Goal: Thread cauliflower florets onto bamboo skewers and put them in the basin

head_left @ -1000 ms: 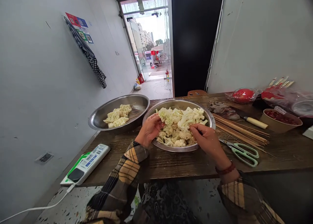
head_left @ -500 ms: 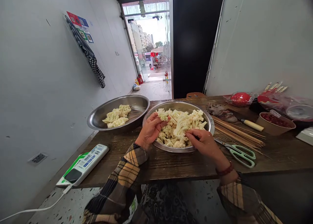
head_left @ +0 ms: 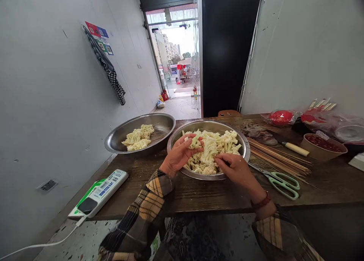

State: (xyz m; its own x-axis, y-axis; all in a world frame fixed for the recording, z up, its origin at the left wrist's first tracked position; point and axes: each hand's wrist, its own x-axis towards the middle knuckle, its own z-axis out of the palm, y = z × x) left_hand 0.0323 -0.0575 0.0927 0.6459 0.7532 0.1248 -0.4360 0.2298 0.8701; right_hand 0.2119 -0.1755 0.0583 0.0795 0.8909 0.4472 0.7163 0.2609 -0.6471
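My left hand is over the left part of a steel bowl of cauliflower, its fingers closed round a small floret. My right hand pinches at the lower edge of a larger cauliflower piece, over the bowl's right side; a skewer there is mostly hidden. More loose florets fill the bowl beneath both hands. To the left, a second steel basin holds cauliflower pieces on thin skewers.
Right of the bowl lie wooden skewers, green-handled scissors, a knife and a tub of red food. A white device with a cable sits at the left table edge. A glass door stands beyond.
My left hand has shifted slightly right and turned, tilting the small floret. My right hand stays at the larger piece. The whole view has shifted slightly.
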